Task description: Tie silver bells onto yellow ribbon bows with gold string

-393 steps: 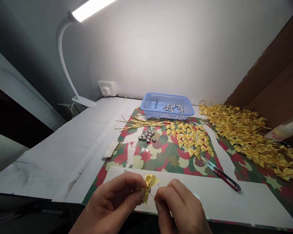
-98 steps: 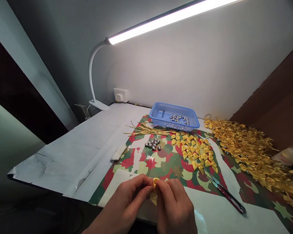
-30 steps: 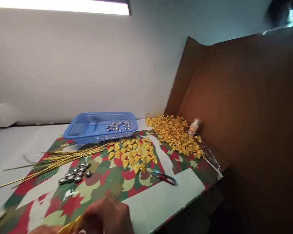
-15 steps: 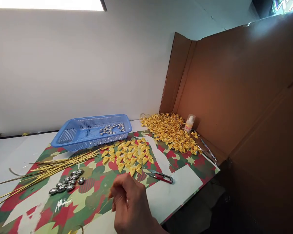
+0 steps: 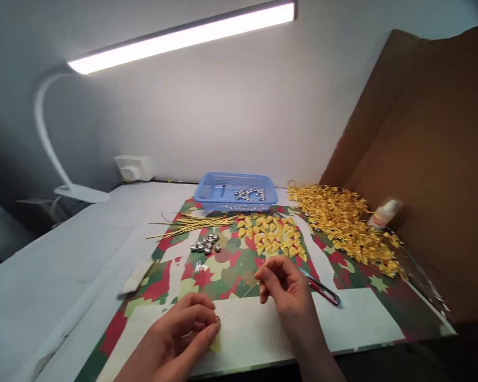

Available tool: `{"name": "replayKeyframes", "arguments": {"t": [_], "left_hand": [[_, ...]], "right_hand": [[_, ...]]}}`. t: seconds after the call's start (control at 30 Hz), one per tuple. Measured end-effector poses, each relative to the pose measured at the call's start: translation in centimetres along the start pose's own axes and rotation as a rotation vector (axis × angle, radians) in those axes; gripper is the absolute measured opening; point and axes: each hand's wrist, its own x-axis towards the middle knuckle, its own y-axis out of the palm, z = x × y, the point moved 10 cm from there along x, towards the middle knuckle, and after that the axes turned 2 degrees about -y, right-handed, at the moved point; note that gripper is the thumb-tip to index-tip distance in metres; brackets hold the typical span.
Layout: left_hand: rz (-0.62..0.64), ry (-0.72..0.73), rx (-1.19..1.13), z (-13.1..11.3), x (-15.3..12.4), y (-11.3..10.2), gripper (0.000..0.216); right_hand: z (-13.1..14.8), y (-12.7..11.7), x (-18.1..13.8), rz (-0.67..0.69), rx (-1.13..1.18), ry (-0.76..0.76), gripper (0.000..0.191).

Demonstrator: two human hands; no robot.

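Note:
My left hand (image 5: 179, 331) is over the white sheet's near part, thumb and fingers pinched on a small yellow piece (image 5: 215, 345) that is blurred and mostly hidden. To its right, my right hand (image 5: 289, 294) pinches a thin gold cord (image 5: 250, 289) whose end slants down toward the left hand. Beyond the right hand lie several yellow ribbon bows (image 5: 273, 236). Red-handled thread snips (image 5: 324, 292) rest just right of that hand. A cluster of silver bells or beads (image 5: 206, 244) sits farther back on the left, in front of a bundle of gold cords (image 5: 195, 224).
A blue basket (image 5: 236, 204) with small silver pieces stands at the back. Heaped gold bows (image 5: 338, 223) and a white bottle (image 5: 384, 213) are beside the cardboard wall (image 5: 434, 159). A desk lamp (image 5: 50, 132) arches over the left; a white block (image 5: 136, 278) lies at the mat's left edge.
The view has swung left, bringing the lamp's stand and my left hand into sight. My right hand stays pinched, with the thin cord now showing more clearly.

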Motion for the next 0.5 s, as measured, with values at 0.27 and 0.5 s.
{"name": "replayKeyframes", "arguments": {"t": [0.27,0.5], "left_hand": [[0.166,-0.196,-0.289,-0.5,0.1,2.3,0.033],[0.143,-0.280,-0.323,0.3,0.4,2.1,0.030]], "right_hand": [[-1.5,-0.2,-0.8,0.049,-0.389,0.000,0.020],[0.2,-4.2,-1.1,-0.036,-0.767,-0.160,0.030]]}}
